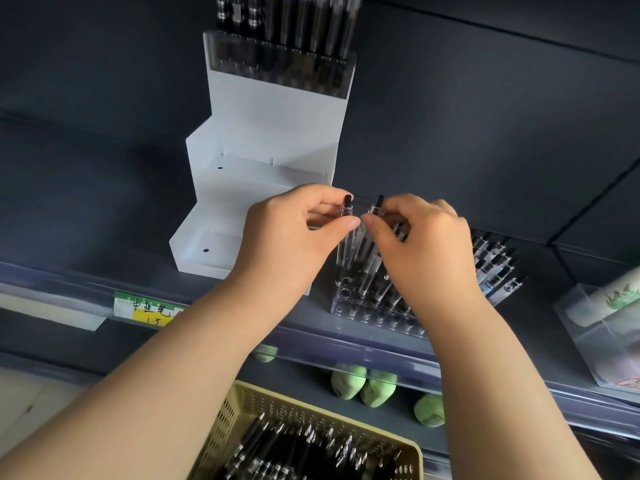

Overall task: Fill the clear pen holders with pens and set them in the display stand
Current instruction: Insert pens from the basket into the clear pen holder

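Basket (pixel 311 404); left hand (pixel 287 233) tight around pen (pixel 347 204), right hand (pixel 427 245) around another pen (pixel 379 201); dark shelf (pixel 117 254).

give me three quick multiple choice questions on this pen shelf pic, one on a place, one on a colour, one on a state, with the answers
1. Which tier of the white display stand holds a filled clear holder?
A) top B) middle C) bottom

2. What colour is the basket of loose pens?
A) red B) blue C) pale yellow

3. What is the left hand doing?
A) lying flat on the shelf B) pinching a pen C) gripping the basket

Answers:
1 A, the pen-filled holder sits on the top step and the two lower steps are bare.
2 C, its perforated wall is pale yellow.
3 B, thumb and fingers close on the pen's upper end.
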`<action>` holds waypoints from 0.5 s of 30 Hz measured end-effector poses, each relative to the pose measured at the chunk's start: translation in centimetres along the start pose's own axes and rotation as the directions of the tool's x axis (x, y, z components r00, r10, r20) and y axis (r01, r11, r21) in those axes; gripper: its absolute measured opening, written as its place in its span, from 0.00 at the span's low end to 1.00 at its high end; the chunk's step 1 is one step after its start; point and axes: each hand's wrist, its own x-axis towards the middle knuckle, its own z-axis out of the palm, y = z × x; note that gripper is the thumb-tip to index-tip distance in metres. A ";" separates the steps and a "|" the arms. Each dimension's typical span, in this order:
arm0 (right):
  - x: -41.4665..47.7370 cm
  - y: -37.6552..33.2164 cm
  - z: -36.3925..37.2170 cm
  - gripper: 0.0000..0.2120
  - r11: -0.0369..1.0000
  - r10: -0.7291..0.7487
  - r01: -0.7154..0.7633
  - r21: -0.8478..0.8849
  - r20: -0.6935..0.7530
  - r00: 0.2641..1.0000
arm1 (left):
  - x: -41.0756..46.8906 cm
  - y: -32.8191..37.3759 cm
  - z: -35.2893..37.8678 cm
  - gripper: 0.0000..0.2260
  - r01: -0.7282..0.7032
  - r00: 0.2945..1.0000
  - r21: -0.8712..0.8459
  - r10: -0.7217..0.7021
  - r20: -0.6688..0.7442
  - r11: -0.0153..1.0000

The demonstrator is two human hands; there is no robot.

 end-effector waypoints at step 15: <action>-0.2 0.2 0.0 0.06 0.999 -0.005 0.004 -0.039 -0.009 1.000 | 0.2 0.0 0.7 0.10 0.012 1.000 -0.022 -0.011 0.023 1.000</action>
